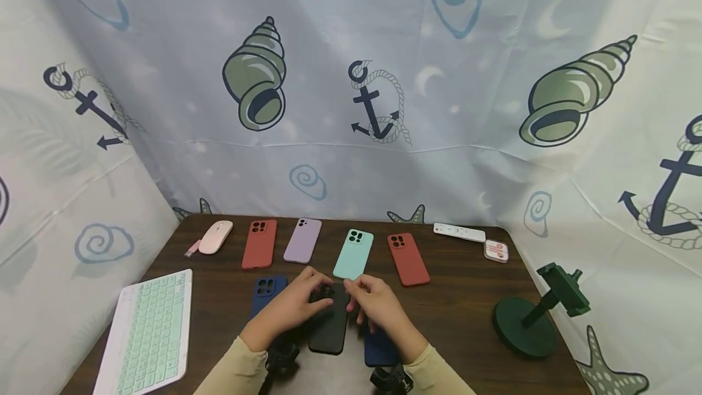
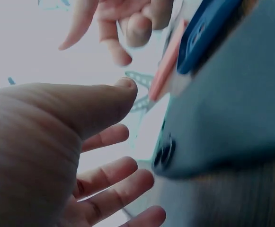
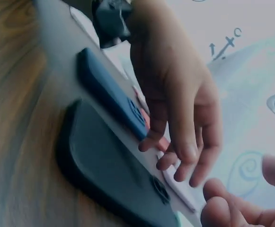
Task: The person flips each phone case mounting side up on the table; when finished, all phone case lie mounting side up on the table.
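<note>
A black phone case (image 1: 329, 328) lies back up on the table between both hands, its camera end at the far side. Over its upper left edge hovers my left hand (image 1: 293, 305), fingers spread and thumb apart from them. By the upper right corner is my right hand (image 1: 379, 305), its fingers loosely bent. In the right wrist view, the black case (image 3: 113, 165) lies below the left hand (image 3: 175, 90), and a gap shows between the right thumb and fingers (image 3: 217, 203). Neither hand holds anything. Blue phone cases lie partly under the left hand (image 1: 265, 288) and right forearm (image 1: 379, 349).
Behind stand out two red cases (image 1: 259, 245) (image 1: 408, 259), a lilac case (image 1: 303, 241) and a mint case (image 1: 353, 255). Left are a keyboard (image 1: 153, 328), mouse (image 1: 216, 237) and pink stick (image 1: 193, 248). Right are a white remote (image 1: 459, 232), small box (image 1: 496, 251) and green stand (image 1: 526, 328).
</note>
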`<state>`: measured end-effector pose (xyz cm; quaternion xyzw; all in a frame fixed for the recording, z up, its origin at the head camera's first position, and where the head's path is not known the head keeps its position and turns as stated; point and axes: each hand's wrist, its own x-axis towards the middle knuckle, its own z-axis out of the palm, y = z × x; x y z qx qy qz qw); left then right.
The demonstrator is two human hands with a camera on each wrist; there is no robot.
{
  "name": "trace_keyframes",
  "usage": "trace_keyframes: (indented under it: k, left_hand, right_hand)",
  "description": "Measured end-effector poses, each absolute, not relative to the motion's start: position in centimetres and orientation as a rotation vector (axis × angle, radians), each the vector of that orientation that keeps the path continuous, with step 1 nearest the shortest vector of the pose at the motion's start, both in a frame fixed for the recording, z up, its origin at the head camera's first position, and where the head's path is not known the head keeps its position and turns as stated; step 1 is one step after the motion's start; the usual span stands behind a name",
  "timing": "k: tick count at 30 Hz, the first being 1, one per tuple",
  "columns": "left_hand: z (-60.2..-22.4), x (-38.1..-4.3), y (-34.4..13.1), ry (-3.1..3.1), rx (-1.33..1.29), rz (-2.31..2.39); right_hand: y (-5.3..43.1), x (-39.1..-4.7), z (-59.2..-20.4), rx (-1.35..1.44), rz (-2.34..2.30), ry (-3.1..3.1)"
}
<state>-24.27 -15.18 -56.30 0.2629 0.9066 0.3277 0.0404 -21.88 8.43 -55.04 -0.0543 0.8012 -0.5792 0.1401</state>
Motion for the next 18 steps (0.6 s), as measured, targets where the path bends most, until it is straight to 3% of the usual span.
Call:
trace_keyframes:
  k: [7, 18]
  left_hand:
    - [-57.5, -25.2, -16.4, 2.691, 0.701, 1.037]
    - [-58.4, -25.6, -16.5, 2.622, 0.720, 1.082]
  right_hand:
    - [6.6, -21.7, -57.0, 0.037, -1.573, 2.495]
    - [6.8, -22.0, -59.4, -0.028, -1.612, 2.596]
